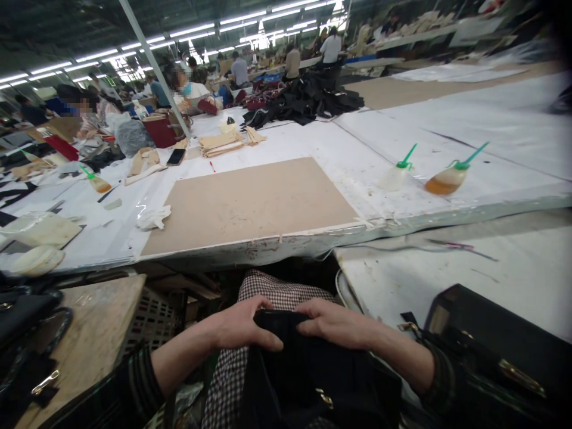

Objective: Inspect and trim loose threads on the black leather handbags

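Note:
A black bag (322, 372) with a small gold-coloured metal fitting rests on my lap, over a checked cloth (277, 289). My left hand (248, 326) grips the bag's upper edge from the left, thumb on the near side. From the right, my right hand (333, 323) closes on the same edge with its thumb and fingers. Only a short stretch of the black edge shows between the two hands. The far fingers are partly hidden, and the lower part of the bag leaves the picture.
A brown board (263, 199) lies on the white-covered table ahead. Two squeeze bottles (447, 180) stand to its right. Another black bag (500, 333) sits at my right, beside scissors (460, 245). Dark bags (27, 322) lie at left. People work farther back.

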Motion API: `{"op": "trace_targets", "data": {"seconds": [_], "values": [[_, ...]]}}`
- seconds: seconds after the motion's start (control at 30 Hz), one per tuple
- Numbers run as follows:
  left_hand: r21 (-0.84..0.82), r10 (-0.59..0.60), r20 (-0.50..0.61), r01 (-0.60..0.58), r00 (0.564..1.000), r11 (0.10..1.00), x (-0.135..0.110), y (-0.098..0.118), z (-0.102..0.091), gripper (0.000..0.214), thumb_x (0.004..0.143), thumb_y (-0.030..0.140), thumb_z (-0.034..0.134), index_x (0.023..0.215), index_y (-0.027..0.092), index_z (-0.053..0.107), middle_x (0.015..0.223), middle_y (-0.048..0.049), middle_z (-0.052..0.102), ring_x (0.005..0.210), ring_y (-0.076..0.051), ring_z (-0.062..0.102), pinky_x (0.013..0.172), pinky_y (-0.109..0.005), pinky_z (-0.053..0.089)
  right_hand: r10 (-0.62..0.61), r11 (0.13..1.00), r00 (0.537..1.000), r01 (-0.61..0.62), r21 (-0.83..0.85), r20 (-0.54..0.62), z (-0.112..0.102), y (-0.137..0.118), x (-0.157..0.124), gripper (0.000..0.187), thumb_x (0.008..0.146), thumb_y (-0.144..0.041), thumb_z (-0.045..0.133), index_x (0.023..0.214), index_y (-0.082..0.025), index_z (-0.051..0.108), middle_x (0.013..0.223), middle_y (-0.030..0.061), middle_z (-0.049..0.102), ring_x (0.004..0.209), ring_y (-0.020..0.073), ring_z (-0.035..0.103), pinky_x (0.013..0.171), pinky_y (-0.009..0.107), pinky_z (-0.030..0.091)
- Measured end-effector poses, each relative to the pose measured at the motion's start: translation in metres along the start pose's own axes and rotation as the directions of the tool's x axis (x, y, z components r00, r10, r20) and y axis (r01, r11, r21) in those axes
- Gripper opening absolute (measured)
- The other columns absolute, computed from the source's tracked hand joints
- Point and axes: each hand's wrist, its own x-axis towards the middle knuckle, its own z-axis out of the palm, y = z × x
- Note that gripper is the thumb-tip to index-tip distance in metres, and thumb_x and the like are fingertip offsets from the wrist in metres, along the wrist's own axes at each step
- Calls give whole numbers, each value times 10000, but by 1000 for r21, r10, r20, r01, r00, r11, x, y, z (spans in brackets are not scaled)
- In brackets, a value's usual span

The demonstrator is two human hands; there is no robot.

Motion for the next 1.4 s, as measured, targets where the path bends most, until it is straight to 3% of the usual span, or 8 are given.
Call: {"op": "trace_targets", "data": {"seconds": [0.13,0.27,0.53,0.73,0.9,1.07,1.27,1.4], "values": [[58,-112,-30,114,993,992,-3,-1,-4,306,578,153,689,883,143,655,660,31,582,567,-124,496,511,-224,369,-33,999,999,32,-32,-1,-9,-7,-5,148,763,-206,582,838,-145,694,730,-7,621,590,115,495,491,191,363],[-84,-79,139,91,987,992,-1,-11,-14,231,600,140,671,829,133,697,670,19,641,576,-117,538,557,-219,430,-16,1000,998,17,-14,57,-22,-4,-12,159,752,-206,601,853,-150,710,698,-18,615,579,111,495,493,187,371],[-283,13,332,86,943,955,6,-27,-18,273,656,168,751,928,159,771,844,-6,739,717,-131,634,726,-230,512,22,973,988,-57,225,156,-27,18,-4,202,717,-196,656,889,-149,752,717,-23,669,553,86,541,537,179,429],[-318,17,288,79,958,945,11,-35,-17,347,667,224,770,1008,159,768,894,-22,742,756,-141,639,762,-244,510,19,967,983,-65,248,185,-30,27,3,230,721,-214,672,917,-135,761,681,-16,685,539,102,578,532,190,452],[-135,59,266,-23,962,991,6,-23,-17,237,743,300,718,928,158,759,767,4,682,674,-120,562,628,-200,448,14,996,985,-30,89,170,-30,21,4,248,783,-263,642,973,-137,739,742,-7,698,598,137,608,569,226,478],[22,105,226,-113,968,993,-4,-13,-14,208,805,341,659,856,151,727,677,28,556,601,-96,438,543,-179,355,-288,918,957,287,-273,35,-18,-1,12,315,812,-302,690,1107,-194,715,1045,28,711,959,219,624,850,299,467],[105,156,182,-177,971,979,-13,-7,-6,218,842,349,607,799,146,676,646,41,457,575,-90,372,500,-190,275,-414,842,905,342,-417,-93,3,-13,20,149,819,-235,697,965,-203,693,899,-3,693,829,172,614,750,252,439],[156,187,154,-211,970,965,-14,-11,-9,212,843,342,604,783,152,674,620,48,428,562,-93,354,499,-208,262,-490,757,870,391,-524,-58,8,-16,20,42,844,-227,668,876,-209,688,868,1,687,825,178,608,758,262,426]]}}
